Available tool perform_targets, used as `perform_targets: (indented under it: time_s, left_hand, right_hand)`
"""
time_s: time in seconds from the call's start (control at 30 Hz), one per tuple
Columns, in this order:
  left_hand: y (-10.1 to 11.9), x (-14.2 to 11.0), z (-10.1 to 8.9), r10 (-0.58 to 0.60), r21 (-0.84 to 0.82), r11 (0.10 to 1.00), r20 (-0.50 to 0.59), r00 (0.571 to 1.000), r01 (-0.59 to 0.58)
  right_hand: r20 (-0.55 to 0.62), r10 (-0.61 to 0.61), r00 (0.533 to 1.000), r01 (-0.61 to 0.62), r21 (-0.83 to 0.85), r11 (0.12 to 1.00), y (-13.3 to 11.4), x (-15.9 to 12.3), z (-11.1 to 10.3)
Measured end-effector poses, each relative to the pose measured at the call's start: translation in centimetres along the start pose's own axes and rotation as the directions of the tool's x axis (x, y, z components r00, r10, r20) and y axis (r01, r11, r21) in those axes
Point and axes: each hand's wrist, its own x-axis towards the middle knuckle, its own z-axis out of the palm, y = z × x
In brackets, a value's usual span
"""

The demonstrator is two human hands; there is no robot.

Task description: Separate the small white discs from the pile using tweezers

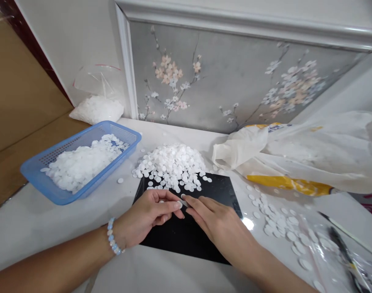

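Note:
My left hand (153, 211) is closed, thumb and fingers pinching a small white disc (180, 204) above the black board (188, 240). Just to its right, my right hand (214, 219) has its fingers stretched out, with the fingertips close to that disc. Another white disc (183, 195) shows at the tip of the right index finger; whether it is gripped is unclear, since the right thumb is hidden. Beyond both hands, a heap of white discs (173, 160) covers the far edge of the board and spreads onto the white table.
A blue plastic basket (56, 197) on the left holds many white discs. Behind it leans a clear bag (97, 109) of white pieces. A white and yellow plastic bag (296, 150) lies at right, near scattered discs (279, 221), a clear packet and a black pen-like tool (340, 240).

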Motion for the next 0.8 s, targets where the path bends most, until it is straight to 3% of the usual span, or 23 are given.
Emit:
perform_targets:
  time_s: [0.2,0.4,0.6,0.8]
  left_hand:
    - [-0.18,0.15,-0.09,-0.020,0.005,1.000,-0.016,1.000,0.020]
    - [-0.14,0.11,-0.05,-0.022,0.006,1.000,-0.010,1.000,0.022]
    - [-0.13,0.20,-0.27,-0.005,0.076,0.997,-0.035,0.999,0.008]
    - [-0.46,0.14,-0.35,-0.072,-0.037,0.997,0.057,0.996,0.074]
  right_hand:
    - [0.031,0.170,0.985,-0.173,0.135,0.976,-0.01,0.19,-0.36]
    - [0.042,0.107,0.993,-0.111,0.132,0.985,-0.16,0.20,-0.21]
    - [0.004,0.307,0.952,-0.295,0.291,0.910,0.72,0.47,-0.71]
    - [0.108,0.101,0.989,-0.127,0.279,0.952,0.60,0.35,-0.92]
